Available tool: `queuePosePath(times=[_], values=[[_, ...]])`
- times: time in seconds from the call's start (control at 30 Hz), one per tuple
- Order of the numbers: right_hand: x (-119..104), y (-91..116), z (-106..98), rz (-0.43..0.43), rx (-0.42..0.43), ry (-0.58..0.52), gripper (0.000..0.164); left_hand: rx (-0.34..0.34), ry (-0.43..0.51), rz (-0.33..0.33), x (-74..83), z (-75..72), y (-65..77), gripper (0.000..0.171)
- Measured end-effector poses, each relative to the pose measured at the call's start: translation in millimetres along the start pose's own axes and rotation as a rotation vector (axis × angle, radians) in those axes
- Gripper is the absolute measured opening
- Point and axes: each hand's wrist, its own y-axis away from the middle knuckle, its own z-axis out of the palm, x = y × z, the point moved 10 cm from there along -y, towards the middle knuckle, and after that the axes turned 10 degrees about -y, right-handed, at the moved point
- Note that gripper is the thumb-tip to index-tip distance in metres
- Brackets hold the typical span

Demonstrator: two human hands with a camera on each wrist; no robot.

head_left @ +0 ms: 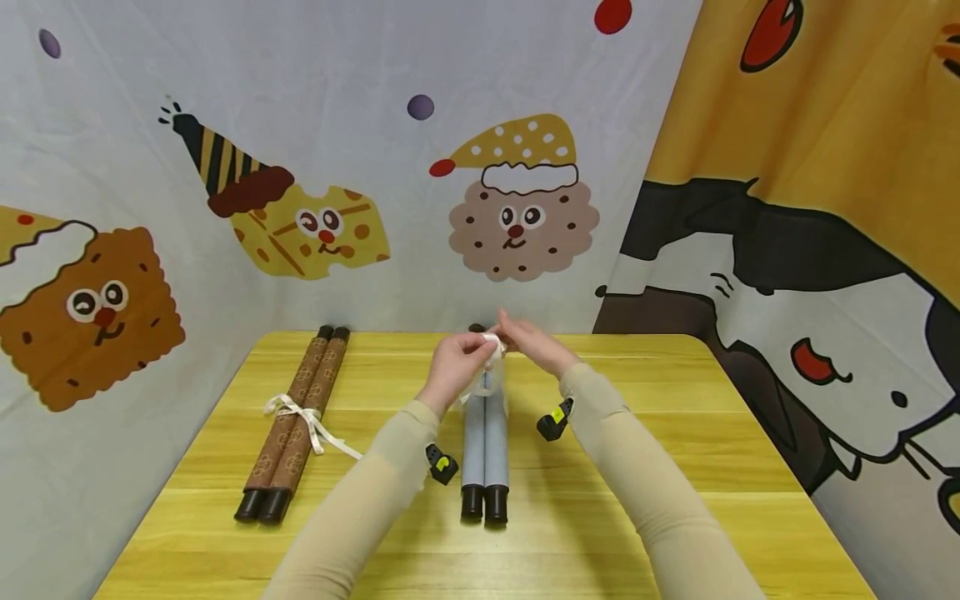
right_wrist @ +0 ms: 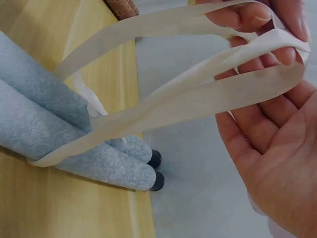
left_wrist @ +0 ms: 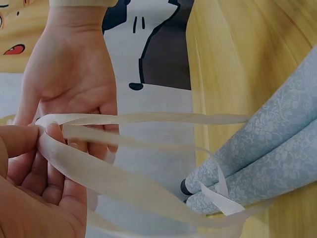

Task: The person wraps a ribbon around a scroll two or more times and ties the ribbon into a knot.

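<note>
A light blue, flower-patterned scroll (head_left: 484, 442), rolled into two side-by-side rolls with black end knobs, lies lengthwise on the table. White ribbon (right_wrist: 198, 96) passes around it and rises in long loops to the hands. My left hand (head_left: 453, 365) pinches the ribbon between thumb and fingers above the scroll's far part. Facing it, my right hand (head_left: 538, 346) has its palm turned inward and its fingers loosely extended. In the right wrist view the ribbon crosses in front of those fingers, which are not closed around it. A short ribbon end (left_wrist: 223, 201) lies against the rolls.
To the left lies a brown patterned scroll (head_left: 303, 408), also two rolls with black knobs, tied with a white ribbon bow (head_left: 300, 412). The wooden table (head_left: 637, 517) ends at a cartoon-printed cloth backdrop (head_left: 420, 300). A small black device hangs at each wrist.
</note>
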Motion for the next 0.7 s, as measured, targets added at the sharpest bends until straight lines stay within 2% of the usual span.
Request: queuePosePath(times=[0.13,0.27,0.4,0.53,0.7], values=[[1,5,-4,-0.018,0.044,0.011,0.060,0.022,0.003,-0.031,-5.7,-2.8,-0.6,0.018],[-2,10,-10,-0.061,0.105,0.042,0.040,0.035,0.031,-0.048,-10.0,-3.9,-1.9,0.019],[-5,13,-9,-0.115,0.145,0.062,0.022,0.043,0.046,-0.041,-9.9,-4.2,-2.5,0.019],[-6,14,-9,-0.148,0.188,0.073,0.020,0.050,0.029,-0.031,-10.0,-3.9,-2.9,0.017],[-14,17,-9,-0.187,0.234,0.144,0.015,0.068,-0.057,-0.028,-8.9,-5.3,-1.4,0.018]])
